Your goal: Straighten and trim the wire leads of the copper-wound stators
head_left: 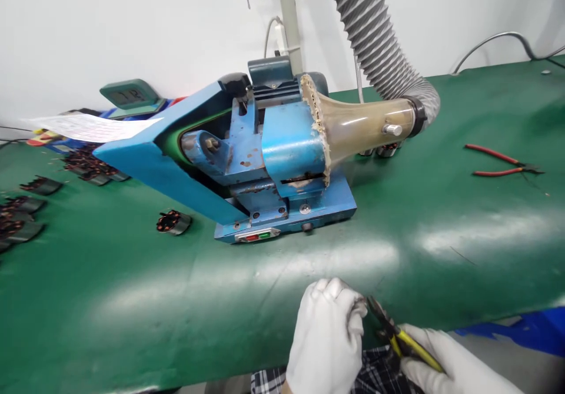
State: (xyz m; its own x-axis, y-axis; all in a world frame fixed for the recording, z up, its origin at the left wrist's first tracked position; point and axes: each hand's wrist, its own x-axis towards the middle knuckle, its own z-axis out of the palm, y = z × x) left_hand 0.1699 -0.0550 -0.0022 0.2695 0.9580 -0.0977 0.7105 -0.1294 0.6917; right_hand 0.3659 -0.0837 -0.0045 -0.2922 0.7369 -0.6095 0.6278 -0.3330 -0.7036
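Observation:
My left hand (325, 330), in a white glove, is closed with its fingers curled near the table's front edge. Whatever it grips is almost wholly hidden; only a small dark bit shows at the fingertips. My right hand (435, 356), also gloved, is wrapped round the yellow handles of a pair of pliers (415, 347). Their dark jaws point up and left, close beside the left fingertips. I cannot tell whether the jaws touch anything.
A blue belt-driven machine (291, 141) stands mid-table, with a clear funnel (366, 123) and grey hose (375, 35). A copper-wound stator (174, 222) sits left of it, with several more (20, 217) farther left. Red-handled pliers (498, 159) lie right on the green table (154, 305).

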